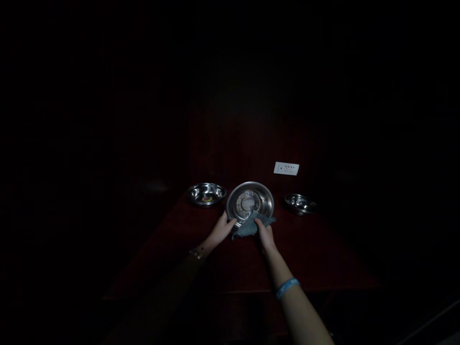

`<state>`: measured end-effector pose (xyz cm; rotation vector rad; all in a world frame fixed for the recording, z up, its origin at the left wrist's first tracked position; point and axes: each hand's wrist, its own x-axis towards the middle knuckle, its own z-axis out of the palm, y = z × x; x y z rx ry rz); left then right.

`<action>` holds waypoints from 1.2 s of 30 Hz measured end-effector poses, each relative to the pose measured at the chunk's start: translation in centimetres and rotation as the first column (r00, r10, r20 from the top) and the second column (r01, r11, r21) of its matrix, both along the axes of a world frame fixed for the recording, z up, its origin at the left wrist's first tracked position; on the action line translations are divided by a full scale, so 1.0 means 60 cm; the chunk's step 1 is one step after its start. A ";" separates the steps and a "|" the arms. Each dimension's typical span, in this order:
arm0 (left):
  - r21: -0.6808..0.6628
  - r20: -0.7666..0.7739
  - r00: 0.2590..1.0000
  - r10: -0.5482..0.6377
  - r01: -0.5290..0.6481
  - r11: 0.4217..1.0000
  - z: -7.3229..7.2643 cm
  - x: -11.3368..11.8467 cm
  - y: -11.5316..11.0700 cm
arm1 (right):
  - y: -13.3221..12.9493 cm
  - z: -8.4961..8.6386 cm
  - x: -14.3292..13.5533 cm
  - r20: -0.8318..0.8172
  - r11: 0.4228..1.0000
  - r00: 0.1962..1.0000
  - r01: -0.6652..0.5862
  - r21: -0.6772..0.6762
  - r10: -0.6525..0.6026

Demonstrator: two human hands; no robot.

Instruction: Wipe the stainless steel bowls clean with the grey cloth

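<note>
A shiny metal bowl (266, 196) is held up in the middle, its inside tilted toward me. My left hand (222, 231) grips the bowl's lower left rim, with the thumb over the edge and the other fingers hidden behind. At the lower right rim, my right hand (265, 235) is closed on a grey-green cloth (246, 227), its thumb pressing the cloth against the bowl. The cloth drapes over the bowl's front edge.
On a dark red table (230, 273), a second metal bowl (206, 203) with a coloured sticker stands at left. Another metal bowl (301, 205) sits at right. A white socket panel (286, 168) is on the back wall. Surroundings are very dark.
</note>
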<state>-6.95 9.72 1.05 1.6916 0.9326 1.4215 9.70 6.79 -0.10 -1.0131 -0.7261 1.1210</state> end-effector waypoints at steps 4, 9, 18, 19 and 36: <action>-0.004 0.008 1.000 0.001 -0.001 1.000 0.012 -0.001 -0.010 | -0.001 0.002 0.000 0.005 0.999 0.999 0.037 0.011 -0.037; -0.024 0.011 0.999 0.030 -0.030 0.999 0.006 0.000 -0.013 | -0.003 0.005 0.001 0.015 0.999 1.000 0.017 -0.036 -0.016; -0.003 -0.043 0.994 -0.096 0.096 0.995 -0.023 0.009 -0.006 | 0.009 -0.007 0.002 0.040 0.999 0.999 0.016 -0.030 -0.015; -0.017 -0.046 0.993 -0.112 0.112 0.994 -0.025 0.009 -0.006 | 0.009 -0.008 0.002 0.047 1.000 0.999 0.016 -0.021 -0.015; -0.043 -0.017 0.998 0.062 -0.062 0.997 0.004 -0.005 -0.008 | 0.004 -0.001 0.001 0.047 1.000 0.999 0.022 0.011 -0.023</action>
